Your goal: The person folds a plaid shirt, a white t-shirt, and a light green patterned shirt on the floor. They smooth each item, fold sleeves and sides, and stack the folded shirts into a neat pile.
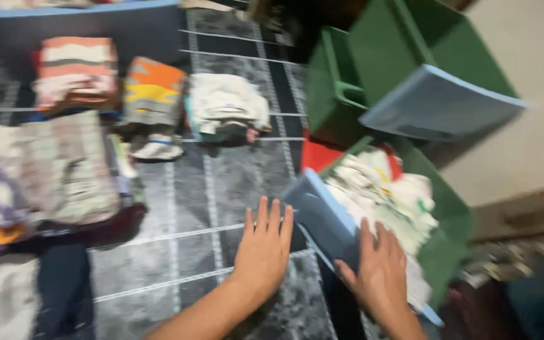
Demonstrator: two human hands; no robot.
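Green bin (454, 214) w/ blue front (319, 220), lower right of frame, packed w/ soft folded cloths (385, 195): prob. heavy-ish, rigid plastic. Both hands flat, fingers spread, not clenched: left hand (264, 242) beside the front, right hand (379, 271) on it. Best hold looks like the rim. Folded clothes (152, 94) upper left on floor (234, 176).

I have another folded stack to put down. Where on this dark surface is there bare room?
Bare grey surface lies between the white folded pile, the left hand and the striped stacks. The left side is crowded with piles; the green drawer by the right hand is full.
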